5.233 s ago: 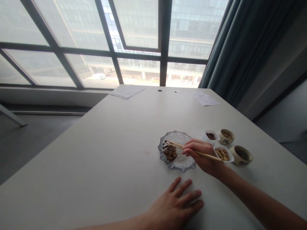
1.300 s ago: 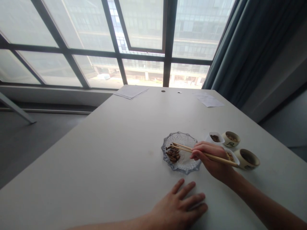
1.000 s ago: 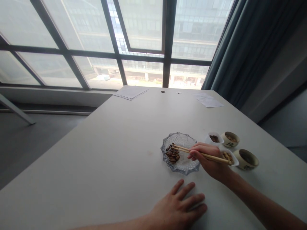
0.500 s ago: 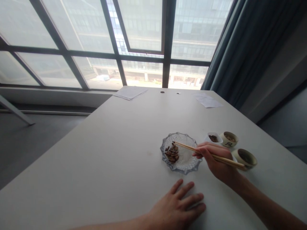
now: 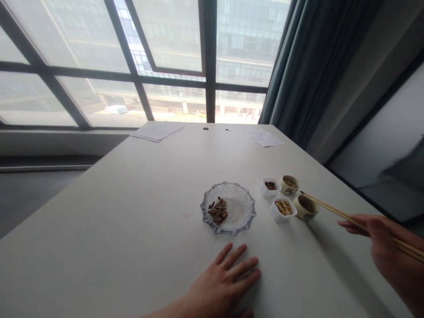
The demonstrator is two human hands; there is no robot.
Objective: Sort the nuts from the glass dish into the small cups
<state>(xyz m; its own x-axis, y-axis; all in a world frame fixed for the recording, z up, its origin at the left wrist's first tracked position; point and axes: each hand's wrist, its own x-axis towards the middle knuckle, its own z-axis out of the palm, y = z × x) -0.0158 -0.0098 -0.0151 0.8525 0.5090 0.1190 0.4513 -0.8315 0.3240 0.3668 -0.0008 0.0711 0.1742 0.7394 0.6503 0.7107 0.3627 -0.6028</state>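
My right hand (image 5: 391, 247) holds a pair of wooden chopsticks (image 5: 334, 213) at the right edge of the view, with the tips over a round brown-rimmed cup (image 5: 305, 207). A cut-glass dish (image 5: 240, 207) with a small heap of dark seeds (image 5: 217, 210) sits mid-table, well left of the chopstick tips. My left hand (image 5: 221, 282) lies flat on the white table (image 5: 132, 221), fingers spread, just in front of the dish, holding nothing.
Right of the dish stand two white square cups, one with dark seeds (image 5: 270, 187), one with peanuts (image 5: 283, 209), and a second round cup (image 5: 289, 184). Papers (image 5: 158, 130) and a sheet (image 5: 266, 138) lie at the far edge by the window. A curtain (image 5: 311, 66) hangs right.
My right hand has drawn the chopsticks away from the glass dish to the right, past the small cups. The view has swung right. My left hand has stayed flat.
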